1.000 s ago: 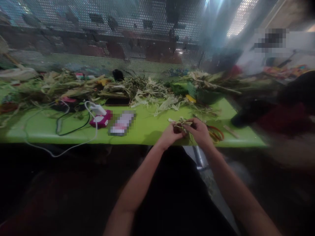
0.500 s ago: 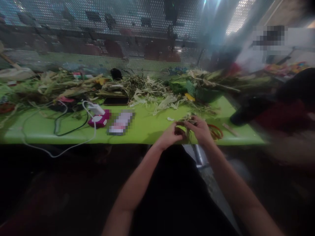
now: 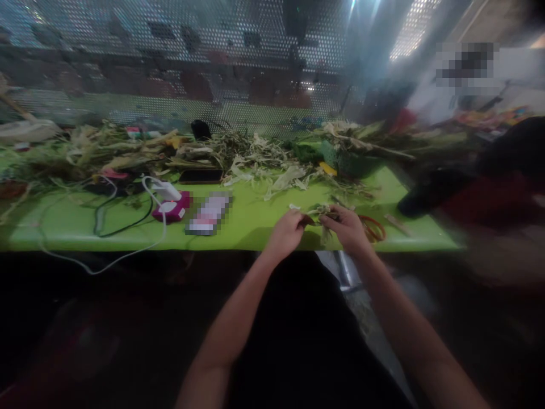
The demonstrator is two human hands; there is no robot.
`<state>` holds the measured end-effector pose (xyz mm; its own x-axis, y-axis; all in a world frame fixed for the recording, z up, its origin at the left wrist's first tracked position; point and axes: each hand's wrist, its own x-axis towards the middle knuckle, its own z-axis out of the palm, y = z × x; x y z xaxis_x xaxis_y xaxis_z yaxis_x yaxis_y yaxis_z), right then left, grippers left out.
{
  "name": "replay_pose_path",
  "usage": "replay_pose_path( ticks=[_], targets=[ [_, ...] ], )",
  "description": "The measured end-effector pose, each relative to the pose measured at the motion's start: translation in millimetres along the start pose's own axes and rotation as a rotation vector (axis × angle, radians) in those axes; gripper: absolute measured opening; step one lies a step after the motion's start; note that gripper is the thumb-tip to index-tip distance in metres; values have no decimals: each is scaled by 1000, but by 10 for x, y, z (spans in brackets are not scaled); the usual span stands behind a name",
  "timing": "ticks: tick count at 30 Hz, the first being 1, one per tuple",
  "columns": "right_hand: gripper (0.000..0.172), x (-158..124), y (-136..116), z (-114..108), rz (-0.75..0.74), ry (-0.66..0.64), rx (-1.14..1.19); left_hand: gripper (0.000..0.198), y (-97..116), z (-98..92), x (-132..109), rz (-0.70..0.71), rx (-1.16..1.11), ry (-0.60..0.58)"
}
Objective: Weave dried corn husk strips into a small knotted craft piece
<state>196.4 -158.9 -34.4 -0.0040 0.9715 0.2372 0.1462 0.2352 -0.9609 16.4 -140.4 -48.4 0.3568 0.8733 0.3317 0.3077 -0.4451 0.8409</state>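
Husk bundle in both hands, held at the counter's near edge.
The bundle (image 3: 324, 210) sits between the left hand (image 3: 286, 232) and the right hand (image 3: 348, 228), above the counter (image 3: 251, 218), with loose ends hanging below it. Right grip: closed, thumb and fingers pinching the bundle. Left grip: drawn in on its left side — the fingertips are partly hidden. Orange loops (image 3: 377, 228) lie just beside the right hand. To the left are a phone (image 3: 208, 215), screen blurred, and a pink adaptor (image 3: 174, 211) with a white plug (image 3: 167, 191) in it. A second phone (image 3: 201, 176), dark, lies farther back. Behind — loose husks (image 3: 255, 159) in a long heap, and a green basket (image 3: 355, 163) with more husks on top.
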Motion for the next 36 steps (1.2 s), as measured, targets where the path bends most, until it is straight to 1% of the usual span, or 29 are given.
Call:
replay_pose_path(
  ticks=[2, 3, 5, 7, 8, 10, 12, 14, 18, 21, 23, 25, 28, 32, 34, 36],
  targets=[
    [36, -1, 7, 37, 10, -9, 40, 18, 27, 31, 10, -20, 10, 80],
    [36, 1, 10, 50, 16, -6, 66, 17, 29, 53, 15, -45, -44, 82],
    [36, 5, 9, 66, 19, 15, 95, 14, 20, 101, 21, -139, -265, 24],
    [36, 10, 3, 70, 1, 44, 66, 9, 17, 137, 13, -263, -531, -66],
    [36, 11, 0, 70, -9, 56, 38, 9, 22, 149, 5, -313, -627, -99],
    [35, 14, -4, 72, -25, 80, -5, 20, 34, 166, -13, -351, -696, -126],
    [35, 16, -1, 76, -33, 103, -7, 28, 27, 182, -22, -325, -653, -131],
    [35, 16, 7, 78, -30, 108, 9, 30, -10, 204, -17, -286, -594, -128],
    [35, 1, 30, 79, 2, 93, 35, 25, -78, 220, 4, -235, -452, -102],
    [37, -18, 45, 91, 20, 102, 77, 19, -46, 182, 0, -200, -266, -72],
    [39, -27, 51, 107, 31, 116, 114, 16, -14, 159, -9, -179, -183, -65],
    [41, -32, 54, 126, 50, 138, 152, 13, -5, 157, -14, -158, -184, -58],
    [43, -32, 52, 148, 72, 163, 187, 11, -32, 181, -9, -134, -256, -55],
    [41, -26, 50, 144, 55, 194, 172, 15, -80, 161, -19, -183, -228, -49],
    [40, -23, 58, 131, 48, 200, 159, 19, -100, 114, -51, -204, -191, -48],
    [38, -20, 72, 119, 38, 195, 149, 23, -120, 57, -99, -232, -220, -77]
  ],
)
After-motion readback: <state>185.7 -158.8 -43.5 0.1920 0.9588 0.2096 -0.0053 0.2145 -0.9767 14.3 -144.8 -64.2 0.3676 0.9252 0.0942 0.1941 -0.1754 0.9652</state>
